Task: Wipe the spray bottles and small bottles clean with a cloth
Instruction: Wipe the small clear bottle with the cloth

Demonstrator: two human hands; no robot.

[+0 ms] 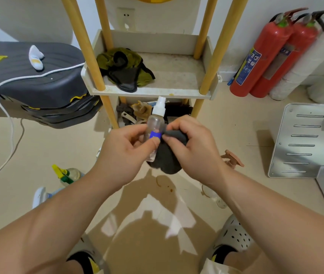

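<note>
Small spray bottle (155,123) mid-wipe over the floor (236,133) by the shelf (149,91). Left hand (125,153) grip pinches it, right hand (192,147) grip pinches cloth (165,158) against it. Yellow-green spray bottle (68,175) on floor probably still undone.

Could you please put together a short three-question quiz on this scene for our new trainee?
1. True or false: the left hand holds the small spray bottle by its body.
2. The cloth in the right hand is: A) white, B) dark grey, C) red.
3. How many red fire extinguishers are in view?
Key: 1 true; 2 B; 3 two.
</note>
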